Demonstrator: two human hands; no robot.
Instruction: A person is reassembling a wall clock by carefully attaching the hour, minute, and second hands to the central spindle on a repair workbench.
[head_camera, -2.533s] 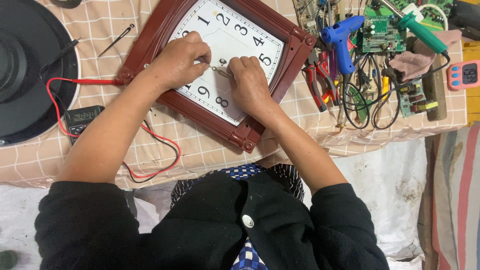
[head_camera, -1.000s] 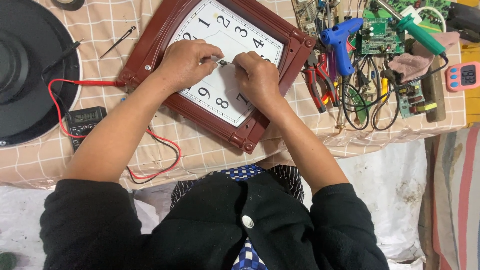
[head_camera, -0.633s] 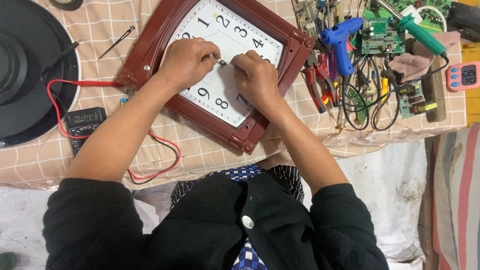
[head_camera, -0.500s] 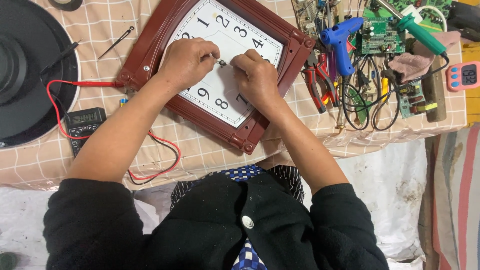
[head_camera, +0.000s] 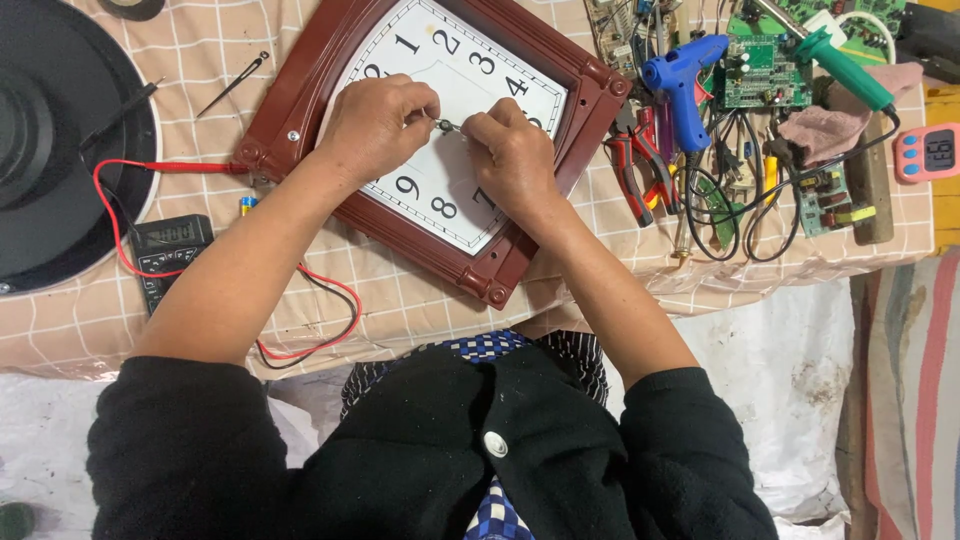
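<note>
A square wall clock (head_camera: 300, 110) with a dark red frame and a white numbered dial lies face up on the checked tablecloth, turned like a diamond. My left hand (head_camera: 378, 125) and my right hand (head_camera: 512, 152) meet over the dial's centre. Their fingertips pinch a small dark metal part (head_camera: 445, 126) between them, most likely a clock hand at the centre shaft. Both hands hide much of the dial.
A large black round disc (head_camera: 60, 140) lies at left, beside a multimeter (head_camera: 165, 245) with red and black leads. Right of the clock lie red pliers (head_camera: 630, 165), a blue glue gun (head_camera: 685, 85), green circuit boards (head_camera: 755, 70), a soldering iron (head_camera: 840, 65) and tangled wires. A pink timer (head_camera: 930, 152) sits far right.
Both hands have shifted slightly up the dial and closed in on the centre. The thin hand seen lying between them earlier is now pinched at the fingertips.
</note>
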